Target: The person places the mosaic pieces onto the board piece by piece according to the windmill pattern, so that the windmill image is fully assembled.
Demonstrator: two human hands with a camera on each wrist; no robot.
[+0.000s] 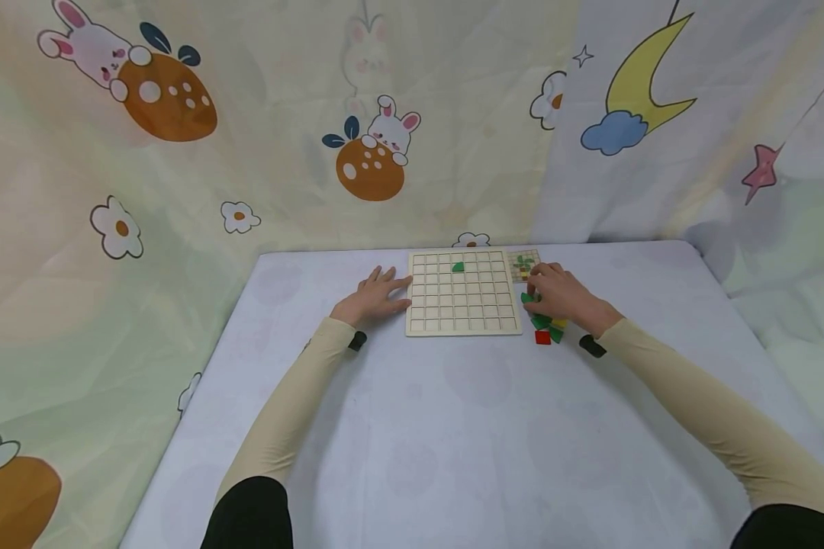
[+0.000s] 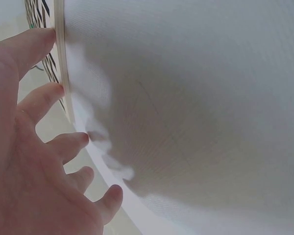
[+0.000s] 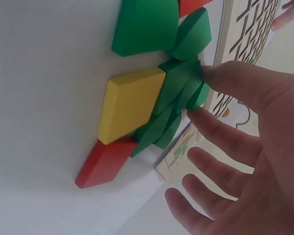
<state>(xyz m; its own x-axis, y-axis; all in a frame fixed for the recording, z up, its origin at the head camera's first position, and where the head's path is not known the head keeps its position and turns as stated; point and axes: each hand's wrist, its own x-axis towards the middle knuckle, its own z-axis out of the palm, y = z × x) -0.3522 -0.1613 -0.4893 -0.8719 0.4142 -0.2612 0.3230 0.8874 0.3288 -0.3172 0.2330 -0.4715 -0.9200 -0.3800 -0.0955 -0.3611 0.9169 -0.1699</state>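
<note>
A square wooden grid board (image 1: 463, 305) lies flat on the table, one green block (image 1: 458, 267) sitting in a cell of an upper row. Against its left edge rest the thumb and index finger of my left hand (image 1: 378, 296), the other fingers spread. My right hand (image 1: 559, 292) is over a small pile of blocks to the right of the board. In the right wrist view, its thumb and index finger pinch a green block (image 3: 200, 96) at the pile's edge. Around it lie several green blocks (image 3: 147, 27), a yellow block (image 3: 132, 104) and a red block (image 3: 107, 162).
A small pattern card (image 1: 522, 261) with a coloured design lies just right of the board's top corner, partly near my right hand. The table (image 1: 453, 442) wears a white cloth. Behind it hangs a printed curtain (image 1: 281, 137) with rabbits and flowers.
</note>
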